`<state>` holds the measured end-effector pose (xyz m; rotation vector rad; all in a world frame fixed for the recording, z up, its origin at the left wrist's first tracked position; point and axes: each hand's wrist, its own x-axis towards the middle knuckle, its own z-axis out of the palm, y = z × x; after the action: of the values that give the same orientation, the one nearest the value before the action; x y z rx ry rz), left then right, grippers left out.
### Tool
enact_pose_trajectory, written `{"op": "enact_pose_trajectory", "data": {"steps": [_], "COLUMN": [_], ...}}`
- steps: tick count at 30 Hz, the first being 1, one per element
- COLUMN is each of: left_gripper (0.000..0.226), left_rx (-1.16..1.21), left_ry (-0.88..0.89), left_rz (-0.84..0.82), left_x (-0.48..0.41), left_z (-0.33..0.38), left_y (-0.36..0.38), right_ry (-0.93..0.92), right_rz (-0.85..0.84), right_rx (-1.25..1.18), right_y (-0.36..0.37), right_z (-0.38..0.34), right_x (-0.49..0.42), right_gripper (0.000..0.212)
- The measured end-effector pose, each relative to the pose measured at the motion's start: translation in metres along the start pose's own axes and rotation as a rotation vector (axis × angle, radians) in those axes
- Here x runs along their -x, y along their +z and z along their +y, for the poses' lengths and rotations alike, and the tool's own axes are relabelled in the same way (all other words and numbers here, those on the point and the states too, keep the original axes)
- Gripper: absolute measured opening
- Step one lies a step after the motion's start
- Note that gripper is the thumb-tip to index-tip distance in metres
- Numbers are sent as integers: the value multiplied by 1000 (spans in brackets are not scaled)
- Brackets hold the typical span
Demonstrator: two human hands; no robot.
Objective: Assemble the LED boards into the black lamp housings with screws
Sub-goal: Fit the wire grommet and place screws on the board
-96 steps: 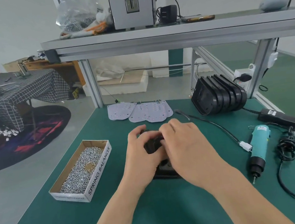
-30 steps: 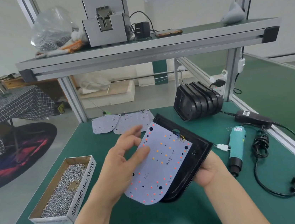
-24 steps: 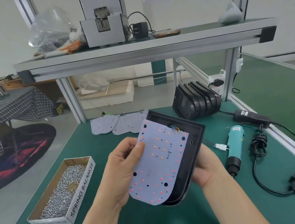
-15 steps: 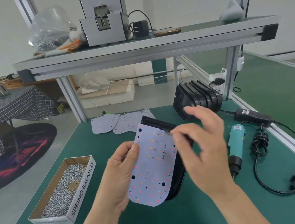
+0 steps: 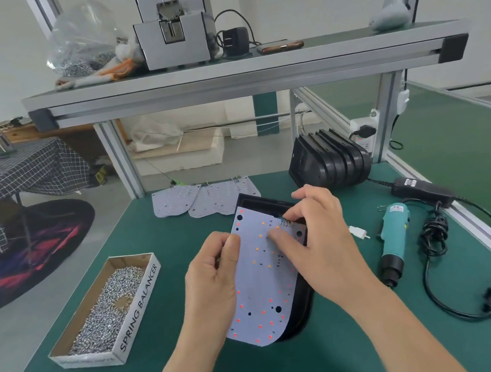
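right hand (image 5: 315, 239) quit the black plastic lamp housing (image 5: 258, 201), now pinches the pale LED board (image 5: 260, 292) near its wires; left hand (image 5: 215, 279) pinches its side. Seating's close, I reckon.

The 2 hands meet at mid-frame, bare forearms rising from the bottom edge. The left hand (image 5: 215, 279) pinches the left edge of the LED board (image 5: 260, 292) — thumb on its face, fingers curled behind. The right hand (image 5: 318, 238) comes in from the right — thumb laid flat on the board's upper part, fingers curled over its top edge.
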<state>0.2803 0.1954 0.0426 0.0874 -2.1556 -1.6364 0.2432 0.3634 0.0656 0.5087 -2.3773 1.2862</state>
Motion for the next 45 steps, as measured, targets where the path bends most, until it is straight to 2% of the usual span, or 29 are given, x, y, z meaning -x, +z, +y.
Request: {"op": "enact_pose_trajectory", "data": {"steps": [4, 8, 11, 15, 17, 19, 22, 26, 32, 35, 37, 39, 41, 45], "left_gripper": [38, 49, 55, 41, 35, 29, 30, 45, 99, 117, 125, 129, 131, 126], "left_rx": [7, 167, 156, -41, -60, 41, 345, 554, 594, 616, 513, 350, 297, 341], "left_ry": [-24, -100, -128, -130, -174, -189, -168, -162, -48, -11, 23, 37, 47, 49], "left_rz": [-14, -28, -58, -70, -123, -224, -335, -498, -868, -994, -943, -797, -716, -730], "left_x": [3, -3, -3, 3, 5, 4, 5, 16, 24, 28, 31, 36, 41, 41], "left_z": [-3, 1, 0, -8, -8, -5, -1, -7, -18, -23, -29, -35, -41, -40], "left_y": [-2, -14, -16, -11, -12, -17, -23, -26, -37, -37, -34, -29, -26, -29], "right_ry": [-43, -66, -65, -46, -29, -3, 59, 162, 297, 312, 299, 274, 230, 108], "right_rz": [-42, -166, -188, -158, -134, -102, -8, 86, 91, 79, 72, 64, 35, 2], "right_rx": [112, 269, 156, -15, -105, -166, -223, -302, -446, -480, -474, -467, -460, -471], "right_y": [-2, -11, -13, -2, 1, 1, 4, 10, 15, 17, 17, 15, 11, 2], "right_z": [0, 5, 8, 10, 13, 17, 21, 20, 16, 12, 13, 14, 14, 11], "right_x": [-2, -5, -9, -7, -6, -7, -7, -7, 0, 2, 3, 2, 0, -1], "right_gripper": [15, 31, 24, 22, 18, 17, 13, 7, 7, 10, 11, 11, 11, 13]}}
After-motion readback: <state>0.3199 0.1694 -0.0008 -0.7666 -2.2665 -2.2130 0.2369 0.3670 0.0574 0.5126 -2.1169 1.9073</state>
